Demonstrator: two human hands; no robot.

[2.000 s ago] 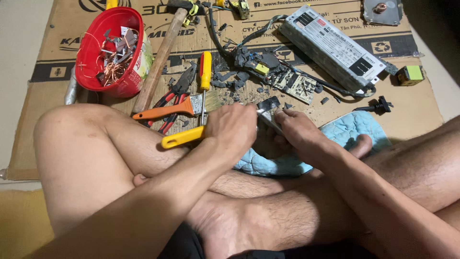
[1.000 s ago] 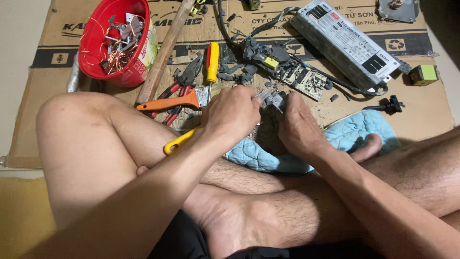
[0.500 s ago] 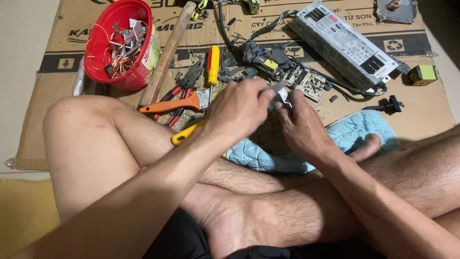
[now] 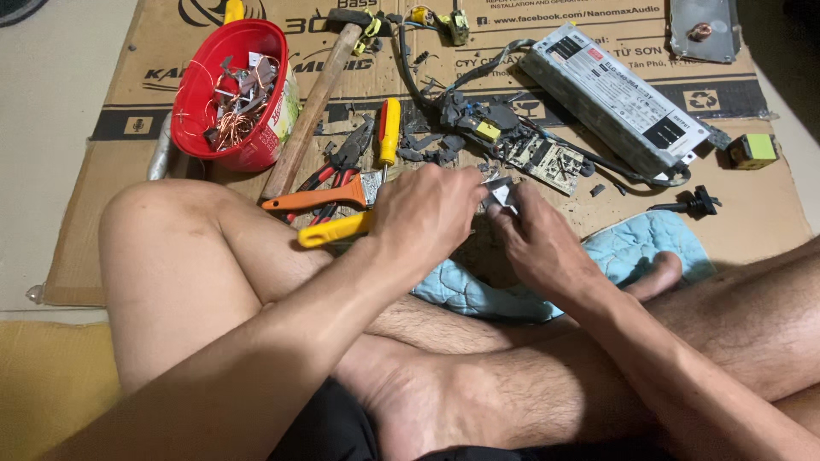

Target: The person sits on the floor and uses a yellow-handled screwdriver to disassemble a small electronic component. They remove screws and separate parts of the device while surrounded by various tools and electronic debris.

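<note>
home floor repair spot | cardboard [image 4: 128, 196] | hammer [image 4: 312, 107] | pliers [image 4: 333, 171]

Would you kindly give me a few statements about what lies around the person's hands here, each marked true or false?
1. The left hand holds a tool with a yellow handle. True.
2. The red bowl holds only water. False: it holds copper wire and metal scraps.
3. The right hand pinches a small metal piece at its fingertips. True.
4. The hammer lies across the person's knee. False: it lies on the cardboard beside the red bowl.
5. A long silver box lies on the cardboard beyond the hands. True.
</note>
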